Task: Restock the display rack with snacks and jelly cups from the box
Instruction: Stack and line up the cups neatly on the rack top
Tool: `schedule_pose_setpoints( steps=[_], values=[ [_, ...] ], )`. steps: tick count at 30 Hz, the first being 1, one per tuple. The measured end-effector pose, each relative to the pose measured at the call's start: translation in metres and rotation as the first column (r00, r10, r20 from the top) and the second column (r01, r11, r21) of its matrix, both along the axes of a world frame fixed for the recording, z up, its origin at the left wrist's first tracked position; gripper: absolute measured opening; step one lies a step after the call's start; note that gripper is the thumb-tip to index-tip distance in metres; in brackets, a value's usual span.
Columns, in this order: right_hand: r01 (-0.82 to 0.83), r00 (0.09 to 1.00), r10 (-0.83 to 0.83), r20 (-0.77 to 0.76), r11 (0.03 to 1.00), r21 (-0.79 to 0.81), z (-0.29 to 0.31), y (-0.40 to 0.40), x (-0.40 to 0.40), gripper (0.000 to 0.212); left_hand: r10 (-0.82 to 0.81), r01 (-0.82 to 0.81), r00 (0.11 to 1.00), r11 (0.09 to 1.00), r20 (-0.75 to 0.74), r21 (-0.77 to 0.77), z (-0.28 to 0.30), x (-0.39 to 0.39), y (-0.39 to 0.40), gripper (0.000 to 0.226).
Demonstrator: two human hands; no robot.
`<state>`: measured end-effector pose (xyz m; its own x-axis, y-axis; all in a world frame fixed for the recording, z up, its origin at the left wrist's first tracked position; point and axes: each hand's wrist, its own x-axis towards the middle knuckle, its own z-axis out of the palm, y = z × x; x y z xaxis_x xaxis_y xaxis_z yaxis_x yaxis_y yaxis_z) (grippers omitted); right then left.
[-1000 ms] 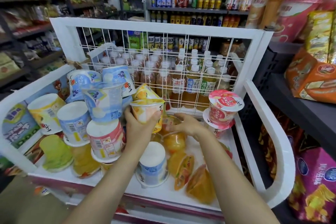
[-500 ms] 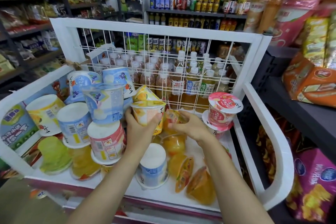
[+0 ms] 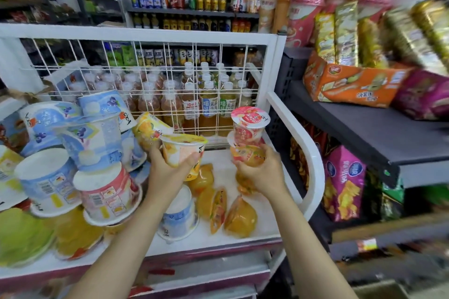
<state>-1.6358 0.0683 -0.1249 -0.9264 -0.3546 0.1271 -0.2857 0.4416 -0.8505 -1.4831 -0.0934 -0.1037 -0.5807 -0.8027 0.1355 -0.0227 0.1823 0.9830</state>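
Over the white rack (image 3: 295, 128), left hand (image 3: 167, 172) gripping a yellow cup (image 3: 181, 150), right hand (image 3: 263, 172) an orange jelly cup (image 3: 246, 154).

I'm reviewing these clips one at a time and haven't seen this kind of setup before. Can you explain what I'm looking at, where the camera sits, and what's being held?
There is no machine here. A person wears a camera on the head, looking forward and down, so the two bare arms reach in from the bottom edge. This is a shop. In front stands a white display rack with a wire-grid back, its shelf holding big tubs on the left and small orange jelly cups lying loose. The left hand holds a yellow-lidded cup. The right hand has its grip on an orange jelly cup, beside a pink-lidded cup by the rack's right side.
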Motion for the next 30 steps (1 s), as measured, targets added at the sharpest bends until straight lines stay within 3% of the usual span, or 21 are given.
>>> schedule_pose_setpoints(
  steps=[6,11,14,16,18,21,26,30],
  values=[
    [-0.033,0.999,0.033,0.014,0.999,0.038,0.002,0.008,0.011,0.097,-0.016,0.016,1.000,1.000,-0.001,0.012,-0.004,0.001,-0.005,0.088],
    [-0.020,0.995,0.021,-0.096,1.000,0.008,0.014,0.011,0.029,0.096,-0.040,0.041,0.999,0.999,-0.011,0.019,-0.002,0.003,-0.005,0.091],
    [-0.070,0.980,0.043,-0.196,0.988,-0.135,0.030,0.008,0.037,0.064,-0.103,0.106,0.993,0.993,-0.053,0.059,0.002,0.003,-0.008,0.100],
    [-0.186,0.979,0.154,-0.135,0.942,-0.279,0.047,-0.001,0.043,0.042,-0.150,0.156,0.986,0.984,-0.075,0.082,0.011,0.002,-0.008,0.111],
    [-0.286,0.952,0.308,-0.004,0.879,-0.383,0.062,-0.013,0.047,0.037,-0.189,0.193,0.980,0.979,-0.067,0.069,0.020,-0.003,-0.008,0.102],
    [-0.344,0.918,0.393,0.045,0.850,-0.399,0.075,-0.029,0.045,0.043,-0.230,0.231,0.973,0.972,-0.032,0.039,0.032,-0.011,-0.008,0.081],
    [-0.239,0.947,0.306,0.097,0.872,-0.427,0.065,-0.044,0.027,0.039,-0.200,0.200,0.978,0.980,0.054,0.005,0.036,-0.022,-0.025,0.053],
    [-0.211,0.969,0.242,0.045,0.911,-0.354,0.049,-0.057,0.007,0.036,-0.191,0.195,0.974,0.980,0.121,-0.024,0.026,-0.032,-0.034,0.037]
  ],
)
